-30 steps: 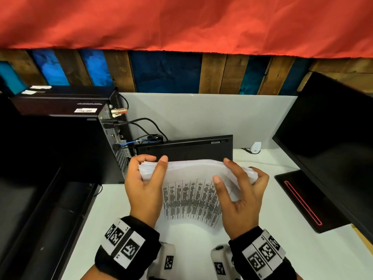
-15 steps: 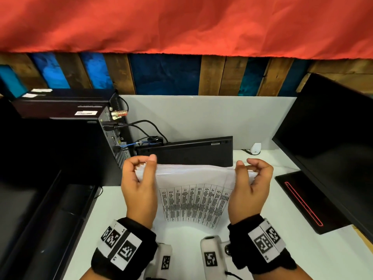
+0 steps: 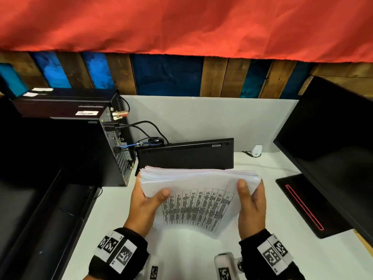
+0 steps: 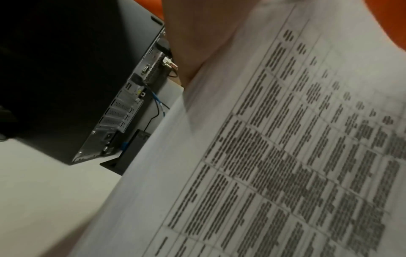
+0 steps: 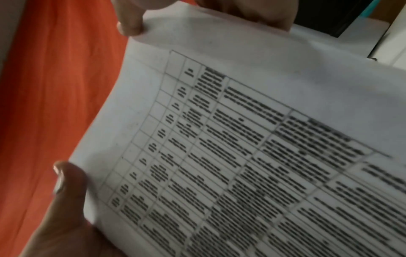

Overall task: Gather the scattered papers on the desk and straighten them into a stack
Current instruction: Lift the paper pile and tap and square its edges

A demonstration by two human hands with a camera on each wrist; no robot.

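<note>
A thick stack of white papers (image 3: 197, 201) stands on edge on the white desk (image 3: 272, 249), its front sheet printed with a table. My left hand (image 3: 148, 199) grips the stack's left side, thumb on the front sheet, fingers hidden behind. My right hand (image 3: 250, 190) grips the right side the same way. The left wrist view shows the printed sheet (image 4: 274, 156) close up with my left hand (image 4: 193, 34) at its top edge. In the right wrist view the sheet (image 5: 241, 139) is pinched by my right hand's thumb (image 5: 66, 182).
A black computer tower (image 3: 80, 142) with cables stands at the left. A black keyboard (image 3: 185, 156) leans on edge against the grey partition just behind the stack. At the right stand a black monitor (image 3: 333, 148) and its base (image 3: 306, 205). A small white object (image 3: 256, 150) lies at the back.
Both hands have slid from the stack's top corners down to its sides. The thumbs now lie on the front sheet, and more of the stack's top edge shows.
</note>
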